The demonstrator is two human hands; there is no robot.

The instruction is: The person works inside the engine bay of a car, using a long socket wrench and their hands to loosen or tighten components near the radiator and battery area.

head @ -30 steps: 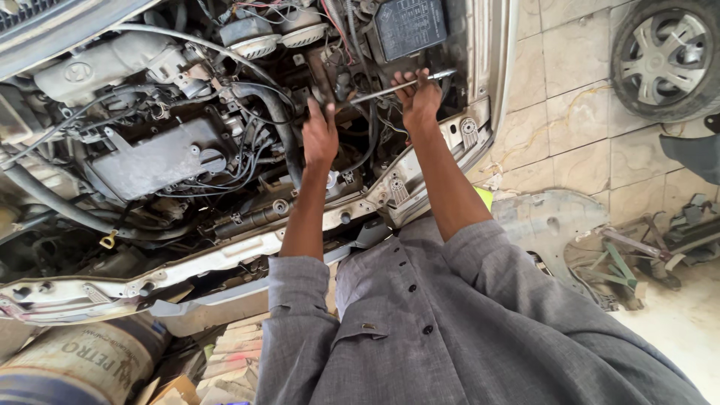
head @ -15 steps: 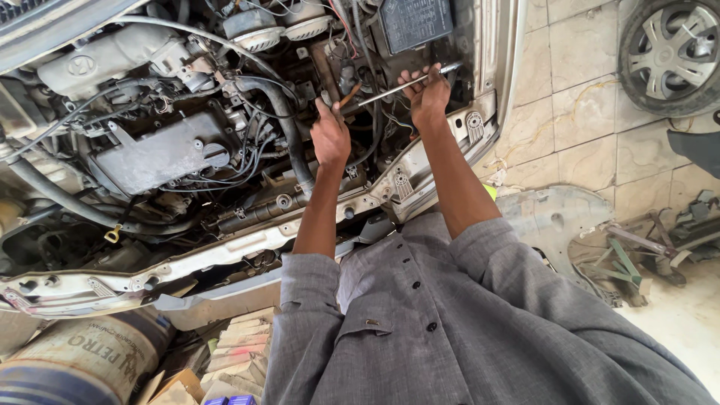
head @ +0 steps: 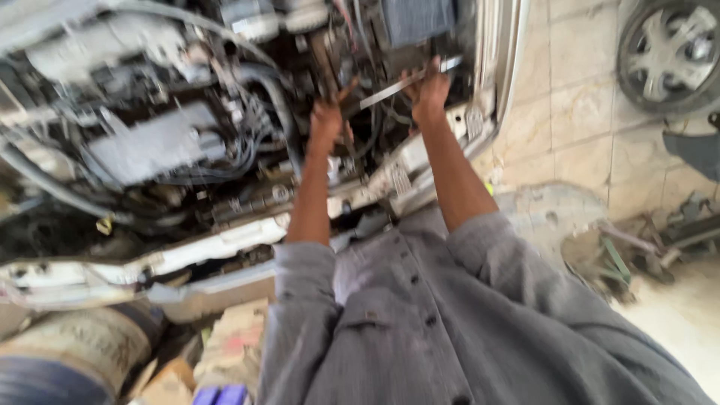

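I lean over an open car engine bay point(head: 172, 142) in a grey shirt with the sleeves pushed up. My right hand point(head: 429, 88) grips a long metal wrench point(head: 397, 84) that slants across the back right of the bay, below a dark box point(head: 416, 21). My left hand point(head: 328, 116) reaches down among the hoses and wires beside the wrench's lower end; its fingers look spread and it seems to hold nothing. The picture is blurred by motion.
The white front panel of the car point(head: 187, 255) runs under my arms. A car wheel point(head: 671, 52) stands at top right on the tiled floor. Metal parts point(head: 637, 247) lie at right. A sack point(head: 75, 352) and cardboard boxes point(head: 232, 345) sit at bottom left.
Both hands have shifted slightly right and deeper into the bay, the right keeping the wrench. The view has moved and become blurred.
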